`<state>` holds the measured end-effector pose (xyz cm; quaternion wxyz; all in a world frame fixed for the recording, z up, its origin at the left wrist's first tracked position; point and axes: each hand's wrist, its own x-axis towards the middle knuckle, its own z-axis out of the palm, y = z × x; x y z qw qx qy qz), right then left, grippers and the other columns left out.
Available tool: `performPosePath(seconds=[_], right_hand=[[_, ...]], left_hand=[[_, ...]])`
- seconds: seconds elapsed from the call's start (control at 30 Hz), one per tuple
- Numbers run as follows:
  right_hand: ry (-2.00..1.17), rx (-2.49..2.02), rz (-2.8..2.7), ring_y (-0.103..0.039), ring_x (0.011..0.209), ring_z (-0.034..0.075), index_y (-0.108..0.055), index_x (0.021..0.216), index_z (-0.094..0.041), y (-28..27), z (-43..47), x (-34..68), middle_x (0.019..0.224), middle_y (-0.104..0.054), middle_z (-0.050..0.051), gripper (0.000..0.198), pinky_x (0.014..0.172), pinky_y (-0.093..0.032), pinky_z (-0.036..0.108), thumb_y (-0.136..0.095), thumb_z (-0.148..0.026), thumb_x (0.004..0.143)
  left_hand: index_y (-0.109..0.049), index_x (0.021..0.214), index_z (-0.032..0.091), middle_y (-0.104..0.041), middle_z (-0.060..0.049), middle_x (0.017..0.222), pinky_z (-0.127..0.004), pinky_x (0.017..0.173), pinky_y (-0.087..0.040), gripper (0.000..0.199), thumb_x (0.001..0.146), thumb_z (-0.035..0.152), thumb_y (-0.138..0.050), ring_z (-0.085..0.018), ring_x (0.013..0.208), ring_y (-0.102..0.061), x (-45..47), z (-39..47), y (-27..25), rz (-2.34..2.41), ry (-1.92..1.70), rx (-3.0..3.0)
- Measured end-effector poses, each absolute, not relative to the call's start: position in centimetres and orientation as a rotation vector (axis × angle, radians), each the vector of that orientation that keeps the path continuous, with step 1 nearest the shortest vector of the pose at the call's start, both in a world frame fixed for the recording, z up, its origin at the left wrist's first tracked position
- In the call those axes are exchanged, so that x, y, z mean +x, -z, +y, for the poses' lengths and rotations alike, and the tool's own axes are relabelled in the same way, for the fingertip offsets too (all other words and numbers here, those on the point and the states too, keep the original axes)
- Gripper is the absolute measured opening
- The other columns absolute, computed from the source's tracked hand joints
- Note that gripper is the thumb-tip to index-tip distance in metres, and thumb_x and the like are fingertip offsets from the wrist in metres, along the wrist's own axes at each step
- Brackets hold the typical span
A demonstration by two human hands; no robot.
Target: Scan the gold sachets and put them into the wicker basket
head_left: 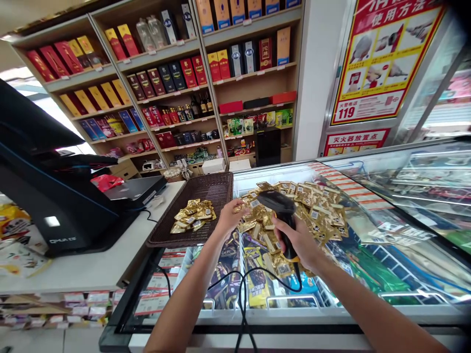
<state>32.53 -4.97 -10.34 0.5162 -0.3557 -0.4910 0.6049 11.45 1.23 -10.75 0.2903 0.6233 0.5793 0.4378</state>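
My right hand [296, 238] is wrapped round the grip of a black and yellow barcode scanner [278, 203], its head turned left above the gold packets. A black cable runs down from its handle and loops over the freezer front. My left hand [230, 215] is at the left edge of a heap of gold foil packets [329, 211], its fingers curled together on a gold packet that they mostly hide. The heap lies on the glass top of a chest freezer. Left of this hand, a brown woven tray [191, 189] holds a smaller pile of gold packets [195, 215].
A black checkout terminal [73, 196] stands on the white counter [110, 267] at left. Ice-cream packs [257, 277] show through the freezer glass. Shelves of boxed bottles [176, 76] line the back wall, beside a red and yellow poster [386, 59].
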Motion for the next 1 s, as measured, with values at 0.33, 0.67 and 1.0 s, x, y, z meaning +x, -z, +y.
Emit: performPosePath(seconds=[0.33, 0.67, 1.0], right_hand=[[-1.51, -0.841, -1.458, -0.045, 0.037, 0.008, -0.051, 0.09, -0.021, 10.4, -5.9, 32.5, 0.057, -0.052, -0.007, 0.038, 0.039, -0.038, 0.022, -0.065, -0.056, 0.084], [-1.504, -0.848, -1.5, -0.046, 0.037, 0.008, -0.052, 0.089, -0.021, 10.6, -5.9, 32.5, 0.055, -0.051, -0.007, 0.038, 0.038, -0.038, 0.022, -0.065, -0.056, 0.083], [-1.52, -0.873, -1.279, -0.044, 0.036, 0.008, -0.053, 0.091, -0.021, 10.6, -5.5, 32.6, 0.057, -0.054, -0.007, 0.042, 0.035, -0.036, 0.022, -0.072, -0.056, 0.077]], left_hand=[[-0.069, 0.106, 0.017, -0.072, -0.004, 0.088, -0.024, 0.067, -0.049, 0.045, 0.071, 0.045, -0.078, -0.014, 0.072, -0.064, 10.2, -1.1, 11.6, 1.192, -1.564, 1.208], [-0.072, 0.097, 0.016, -0.073, -0.004, 0.087, -0.025, 0.071, -0.051, 0.04, 0.065, 0.036, -0.084, -0.013, 0.073, -0.066, 10.7, -1.2, 12.0, 1.089, -1.642, 1.031], [-0.058, 0.092, 0.019, -0.064, -0.005, 0.081, -0.035, 0.071, -0.053, 0.018, 0.078, 0.021, -0.069, -0.017, 0.073, -0.063, 4.5, 3.1, 9.3, 1.545, -1.893, 0.819]])
